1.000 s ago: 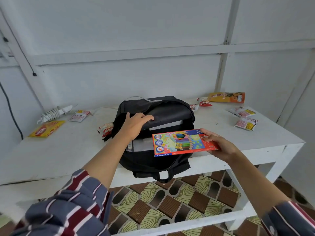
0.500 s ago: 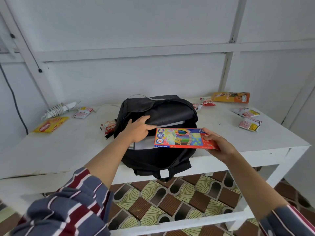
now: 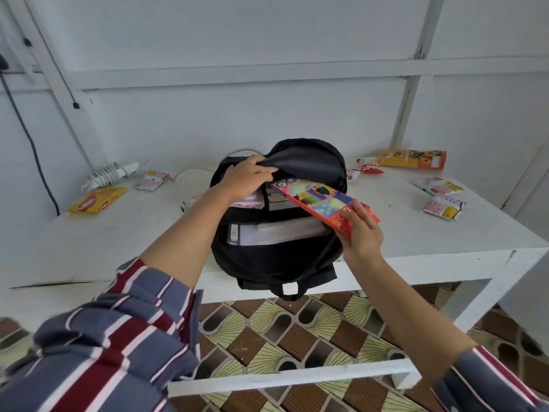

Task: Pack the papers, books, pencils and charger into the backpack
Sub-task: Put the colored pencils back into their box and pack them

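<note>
The black backpack (image 3: 276,251) lay on the white desk (image 3: 386,233), its top handle hanging over the near edge. The left hand (image 3: 246,178) gripped the rim of the upper flap (image 3: 306,159), fingers (image 3: 266,173) curled and pressed together over the fabric, lifting it so the rear compartment gaped. Just below those fingers, inside that opening, the edges of books (image 3: 277,200) and something pink (image 3: 248,202) showed; what exactly they were I could not tell. Nearer the wrist, a second, front compartment stood open with a stack of white papers (image 3: 279,233) lying in it.

The right hand (image 3: 361,230) pinched the near, red end of a flat box of coloured pencils (image 3: 319,200), thumb on top and fingers (image 3: 359,208) wrapped behind it. The box tilted away from the fingers, its far end poked just under the raised flap and over the books, the rest of it outside the bag.

Well to the left of the left hand, near the wall, a white charger (image 3: 110,173) with its cable wound lay on the desk, with a yellow packet (image 3: 98,200) just in front of it and a small snack sachet (image 3: 151,180) beside it. Beyond the right hand lay an orange packet (image 3: 413,159) and more sachets (image 3: 442,206). Both striped sleeves (image 3: 118,337) were rolled back from the forearms.
</note>
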A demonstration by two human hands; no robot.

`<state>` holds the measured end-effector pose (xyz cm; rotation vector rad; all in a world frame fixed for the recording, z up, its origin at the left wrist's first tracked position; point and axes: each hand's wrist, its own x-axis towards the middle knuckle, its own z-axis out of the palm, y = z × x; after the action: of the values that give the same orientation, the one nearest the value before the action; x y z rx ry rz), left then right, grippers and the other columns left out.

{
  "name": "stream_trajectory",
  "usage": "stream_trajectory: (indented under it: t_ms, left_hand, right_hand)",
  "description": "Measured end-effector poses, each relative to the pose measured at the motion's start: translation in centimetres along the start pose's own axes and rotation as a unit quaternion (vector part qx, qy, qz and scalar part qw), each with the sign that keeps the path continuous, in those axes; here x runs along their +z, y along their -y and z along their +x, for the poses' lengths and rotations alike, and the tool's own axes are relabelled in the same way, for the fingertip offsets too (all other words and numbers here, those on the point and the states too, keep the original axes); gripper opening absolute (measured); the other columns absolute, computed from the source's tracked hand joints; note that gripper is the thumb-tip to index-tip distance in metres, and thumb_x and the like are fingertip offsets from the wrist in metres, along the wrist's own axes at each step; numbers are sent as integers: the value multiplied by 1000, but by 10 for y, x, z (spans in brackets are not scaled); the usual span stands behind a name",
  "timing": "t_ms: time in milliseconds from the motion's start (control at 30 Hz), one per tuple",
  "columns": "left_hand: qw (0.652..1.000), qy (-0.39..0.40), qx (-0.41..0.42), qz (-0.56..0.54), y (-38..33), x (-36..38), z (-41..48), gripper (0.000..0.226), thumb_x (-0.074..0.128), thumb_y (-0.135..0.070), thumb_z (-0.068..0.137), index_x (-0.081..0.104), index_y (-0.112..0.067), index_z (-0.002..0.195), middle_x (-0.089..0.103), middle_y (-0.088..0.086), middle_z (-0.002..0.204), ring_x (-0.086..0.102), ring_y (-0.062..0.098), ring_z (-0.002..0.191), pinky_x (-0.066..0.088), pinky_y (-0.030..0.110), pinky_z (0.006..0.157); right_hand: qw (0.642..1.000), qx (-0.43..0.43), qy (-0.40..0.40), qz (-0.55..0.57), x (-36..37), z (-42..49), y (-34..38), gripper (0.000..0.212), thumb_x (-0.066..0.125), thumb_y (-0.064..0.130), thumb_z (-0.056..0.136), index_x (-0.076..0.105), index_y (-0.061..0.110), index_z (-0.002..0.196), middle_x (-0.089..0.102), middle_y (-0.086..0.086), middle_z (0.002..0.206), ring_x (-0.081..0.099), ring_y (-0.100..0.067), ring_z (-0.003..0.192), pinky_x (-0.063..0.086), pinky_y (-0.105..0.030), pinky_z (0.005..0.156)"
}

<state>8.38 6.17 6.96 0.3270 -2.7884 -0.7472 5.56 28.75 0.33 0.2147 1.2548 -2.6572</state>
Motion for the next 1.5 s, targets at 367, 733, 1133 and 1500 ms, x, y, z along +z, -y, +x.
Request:
stream_trajectory:
  t_ms: [367,733,1133,1500]
  left_hand:
    - [996,17,47,-70,9,-20,21,32,45,-25,95,62,-28,121,45,-12,125,45,10,116,32,28,102]
    - [991,28,111,-69,24,-28,32,33,48,-16,93,62,-24,122,46,-4,129,44,9,112,30,21,94]
    - [987,19,127,-93,30,-27,36,34,50,-13,91,64,-26,119,48,-7,124,46,11,113,34,26,100]
    - [986,16,128,-107,33,-26,37,34,51,-11,90,65,-26,117,48,-9,121,47,12,115,35,30,104]
  right_hand:
    - [982,-68,-95,-149,80,36,-43,48,48,14,96,36,17,143,43,-4,141,50,-22,122,43,-30,100]
    - [677,-250,14,-692,57,41,-25,46,57,28,88,47,26,133,56,-11,115,57,-32,99,44,-32,73]
    - [530,-424,77,-731,45,75,-62,28,67,9,83,69,12,111,58,-16,128,53,-39,116,55,-42,74]
    - [554,-343,127,-748,47,70,-60,44,40,25,99,39,15,142,21,-9,155,19,-30,142,22,-38,113]
